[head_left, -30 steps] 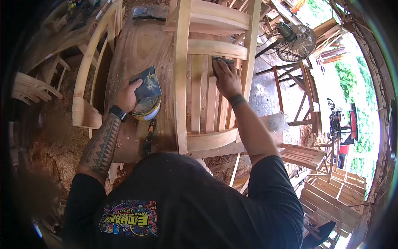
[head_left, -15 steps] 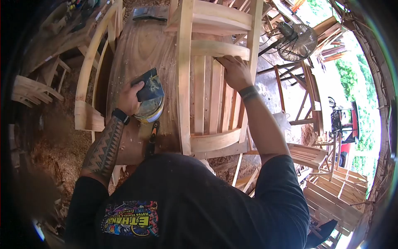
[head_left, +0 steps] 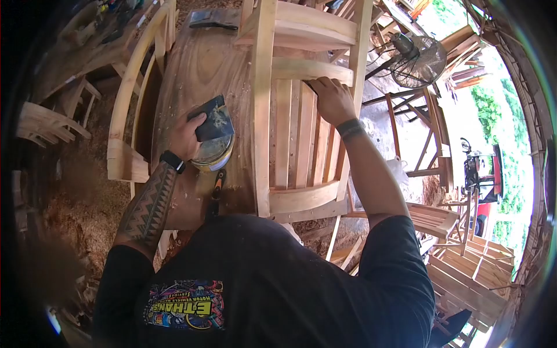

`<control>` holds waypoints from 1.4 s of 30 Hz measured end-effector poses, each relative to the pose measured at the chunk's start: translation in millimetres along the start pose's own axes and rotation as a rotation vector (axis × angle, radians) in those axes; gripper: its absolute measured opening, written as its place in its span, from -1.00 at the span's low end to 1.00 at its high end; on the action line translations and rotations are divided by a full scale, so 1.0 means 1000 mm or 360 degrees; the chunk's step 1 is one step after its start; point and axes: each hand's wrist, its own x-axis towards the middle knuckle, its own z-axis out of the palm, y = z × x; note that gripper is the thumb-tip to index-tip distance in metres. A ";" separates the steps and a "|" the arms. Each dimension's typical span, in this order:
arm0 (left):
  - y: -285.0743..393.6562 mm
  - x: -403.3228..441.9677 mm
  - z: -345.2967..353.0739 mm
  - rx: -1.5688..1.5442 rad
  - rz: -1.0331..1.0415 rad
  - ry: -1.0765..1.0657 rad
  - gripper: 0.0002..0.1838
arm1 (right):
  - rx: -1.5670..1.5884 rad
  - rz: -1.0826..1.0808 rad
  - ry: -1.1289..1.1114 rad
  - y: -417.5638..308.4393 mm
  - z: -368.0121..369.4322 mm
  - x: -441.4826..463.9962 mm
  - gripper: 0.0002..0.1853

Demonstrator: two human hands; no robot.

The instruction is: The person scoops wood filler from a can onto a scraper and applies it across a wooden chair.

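Observation:
My left hand [head_left: 184,137] grips a dark flat square pad [head_left: 214,119] smeared with pale filler, held over a round tin [head_left: 212,154]. Below the tin lies a putty knife with an orange and black handle [head_left: 218,184]. My right hand [head_left: 335,102] is at the upper curved rail [head_left: 310,69] of a slatted wooden chair back [head_left: 282,133]. Its fingers are closed around a dark, thin object at the top of the slats, mostly hidden by the hand.
The chair back lies on a wooden table [head_left: 200,69] strewn with shavings. A dark flat tool [head_left: 213,25] rests near its far edge. Curved chair parts [head_left: 125,159] stand left. Beyond the right side are a fan [head_left: 419,61], wooden frames [head_left: 436,130] and slatted pieces [head_left: 429,219].
My right hand has moved from lying flat over the slats, with its dark pad, to the curved rail's lower edge. My left hand still holds its pad above the tin.

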 end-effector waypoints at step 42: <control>-0.017 0.004 -0.036 0.1944 0.0955 0.0051 -0.46 | 0.0248 0.0015 0.0040 0.015 0.017 -0.008 -0.55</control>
